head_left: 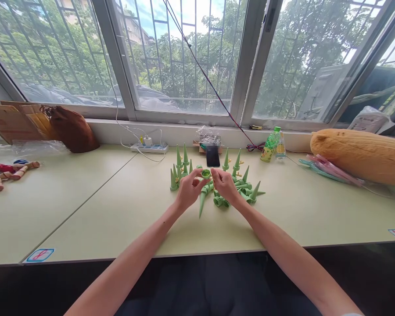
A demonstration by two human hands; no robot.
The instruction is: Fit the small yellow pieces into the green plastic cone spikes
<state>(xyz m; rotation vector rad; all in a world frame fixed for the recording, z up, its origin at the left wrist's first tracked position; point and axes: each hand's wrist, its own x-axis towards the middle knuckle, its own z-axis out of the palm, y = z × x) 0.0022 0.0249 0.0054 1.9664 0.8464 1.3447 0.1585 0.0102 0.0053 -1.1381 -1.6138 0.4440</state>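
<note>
My left hand [188, 189] is closed around a green plastic plant watering spike [206, 174], its round open end tilted toward me. Right beside that opening, my right hand [224, 186] has its fingers pinched together; whatever is between them is too small or hidden to make out. Below the hands lies another green spike [202, 204] with its tip pointing at me. Several upright green spikes [178, 160] stand behind my left hand. More loose green pieces [245, 186] with small yellowish valves lie and stand around my right hand.
Behind the spikes are a dark phone [213, 156] and crumpled clear plastic [208, 135]. A power strip [149, 148] with white cables lies near the window. Bottles [270, 145] and an orange plush cushion [358, 153] are at right; a brown bag [73, 129] and wooden toys [6, 173] at left.
</note>
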